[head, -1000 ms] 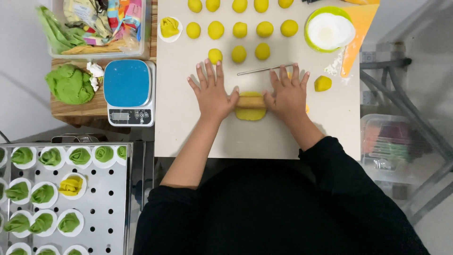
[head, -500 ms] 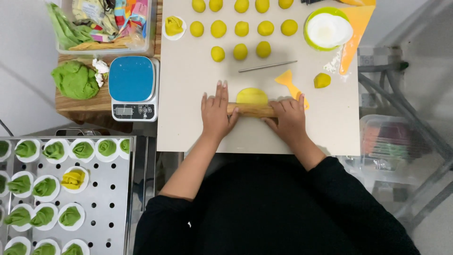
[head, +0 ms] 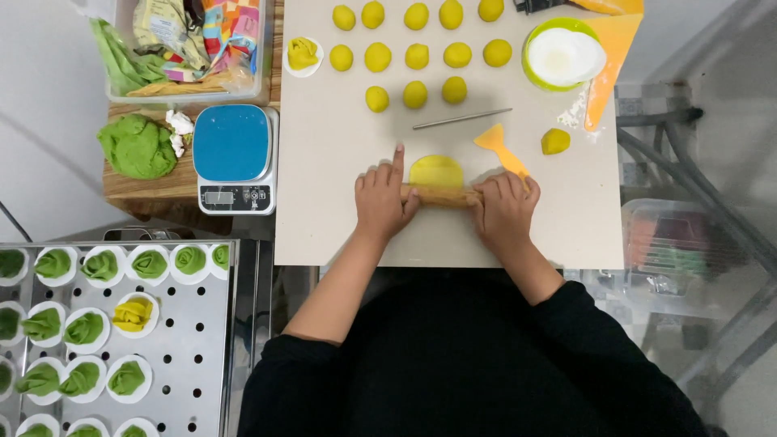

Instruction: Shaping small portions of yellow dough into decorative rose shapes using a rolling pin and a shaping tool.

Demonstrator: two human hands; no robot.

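Progress: one yellow disc (head: 435, 171) half-flattened on your desk (head: 340, 210); eleven dough balls (head: 415, 57) remain unrolled | Pin (head: 441, 195): across disc's near edge | Left hand (head: 384, 202): palm pressing pin's end, loosely curled, forefinger straight | Right hand (head: 503, 212): palm down on other end | Tray (head: 186, 364): filled with shaped green pieces (head: 150, 263).

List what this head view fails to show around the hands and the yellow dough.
- Near part of the flattened yellow dough: hidden under the wooden rolling pin.
- Rolling pin ends: covered by the left hand and right hand.
- Scale display: too small to tell.
- Bin of packets: cut off by the top edge.
- Perforated steel tray of green pieces: cut off at the left and bottom edges.
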